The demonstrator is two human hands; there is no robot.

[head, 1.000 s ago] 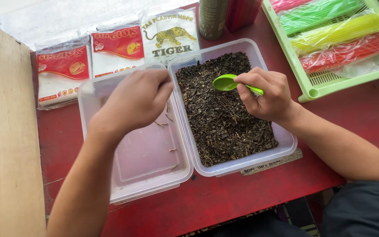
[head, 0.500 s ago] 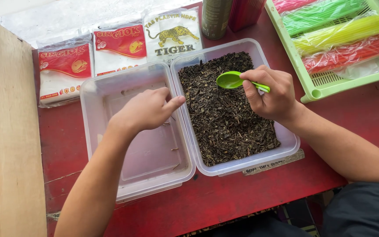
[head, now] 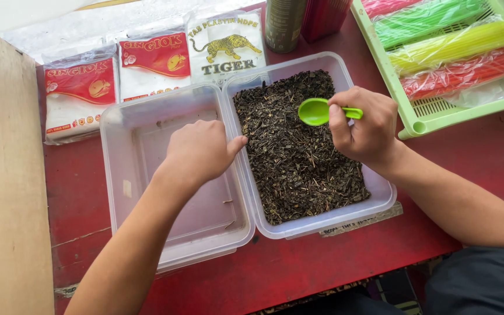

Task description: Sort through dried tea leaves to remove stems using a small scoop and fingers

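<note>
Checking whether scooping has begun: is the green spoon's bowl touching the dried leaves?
Cannot tell. In the head view the green spoon overlaps the dried leaves; looking from above hides any gap.

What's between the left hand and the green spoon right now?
In the head view, dark loose tea leaves and the two tubs' touching rims lie between the left hand and the green spoon, held by the right hand.

Red surface (head: 333,256) underneath; pale wooden board (head: 7,192) at 9 o'clock; three plastic packets (head: 153,61) w/ red and white labels at 11 o'clock; dark can (head: 283,23) at 12, red holder (head: 322,16) just beside it; green slotted tray (head: 438,108) at 2 o'clock w/ bagged coloured straws (head: 450,44).
</note>
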